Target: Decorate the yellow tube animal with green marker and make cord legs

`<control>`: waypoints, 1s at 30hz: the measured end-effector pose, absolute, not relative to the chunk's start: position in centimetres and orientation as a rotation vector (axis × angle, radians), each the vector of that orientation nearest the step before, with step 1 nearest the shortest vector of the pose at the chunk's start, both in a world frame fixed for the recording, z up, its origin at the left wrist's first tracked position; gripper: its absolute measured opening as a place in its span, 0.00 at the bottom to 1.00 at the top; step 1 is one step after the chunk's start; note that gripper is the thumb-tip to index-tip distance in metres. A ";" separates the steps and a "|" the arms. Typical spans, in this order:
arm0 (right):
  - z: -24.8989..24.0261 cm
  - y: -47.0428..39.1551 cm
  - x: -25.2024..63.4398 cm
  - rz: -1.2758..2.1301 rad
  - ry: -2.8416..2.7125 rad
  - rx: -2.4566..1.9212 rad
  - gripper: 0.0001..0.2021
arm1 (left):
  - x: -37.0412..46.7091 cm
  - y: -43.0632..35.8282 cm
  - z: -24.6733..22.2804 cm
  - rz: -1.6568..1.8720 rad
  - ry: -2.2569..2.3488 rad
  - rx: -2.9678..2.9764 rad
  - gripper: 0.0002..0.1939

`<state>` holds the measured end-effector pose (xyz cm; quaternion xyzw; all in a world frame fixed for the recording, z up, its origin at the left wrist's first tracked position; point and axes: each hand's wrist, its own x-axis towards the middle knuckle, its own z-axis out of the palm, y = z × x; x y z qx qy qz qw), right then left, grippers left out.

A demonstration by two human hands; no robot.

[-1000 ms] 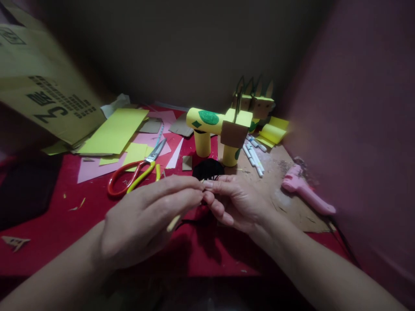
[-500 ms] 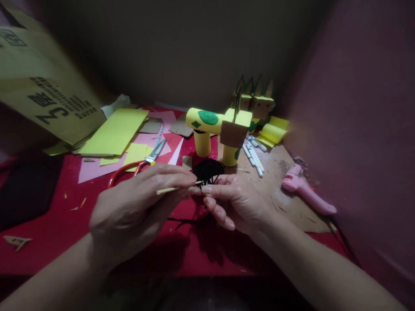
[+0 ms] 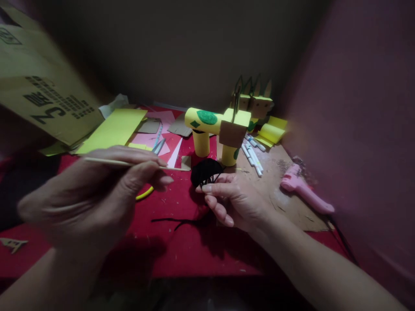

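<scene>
My left hand (image 3: 87, 194) pinches a thin wooden stick (image 3: 110, 162) between thumb and fingers. The stick lies nearly level, its tip pointing right and just short of a black bundle that looks like yarn (image 3: 205, 169). Thumb and forefinger of my right hand (image 3: 240, 196) are closed on the strands at the bundle's near side. A loose black strand (image 3: 165, 220) trails over the red table surface below. Behind the bundle stands a figure of yellow paper tubes (image 3: 202, 144) with green patches and a brown cardboard piece (image 3: 231, 134) on the front.
Scissors (image 3: 158, 147) lie partly hidden behind my left hand, near yellow paper (image 3: 116, 127). At right, a pink glue gun (image 3: 304, 190) and several white markers (image 3: 254, 157) rest on a cardboard sheet (image 3: 275, 168). A large brown paper bag (image 3: 48, 95) stands left; another figure (image 3: 261, 103) stands behind.
My left hand has moved left and toward me with the stick, away from the black yarn. My right hand stays almost where it was, holding the strands.
</scene>
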<state>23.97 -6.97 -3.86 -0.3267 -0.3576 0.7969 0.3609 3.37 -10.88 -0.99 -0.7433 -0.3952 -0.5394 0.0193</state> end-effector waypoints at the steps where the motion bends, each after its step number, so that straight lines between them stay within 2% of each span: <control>1: -3.9 -7.0 24.0 2.056 -0.923 -0.839 0.09 | 3.7 -11.0 -1.2 -1.689 -1.223 -2.298 0.08; 13: -4.0 -7.1 23.9 2.094 -0.937 -0.836 0.05 | 5.1 -11.3 -1.4 -1.594 -1.043 -2.423 0.10; 22: -3.7 -7.3 23.9 2.095 -0.933 -0.854 0.05 | 3.8 -10.5 -3.1 -1.267 -1.146 -2.496 0.12; 26: -3.6 -7.3 23.9 2.078 -0.922 -0.885 0.06 | 4.1 -10.7 -2.7 -1.431 -1.108 -2.380 0.14; 30: -3.7 -7.3 24.0 2.073 -0.912 -0.893 0.06 | 4.8 -11.2 -1.7 -1.595 -1.128 -2.334 0.12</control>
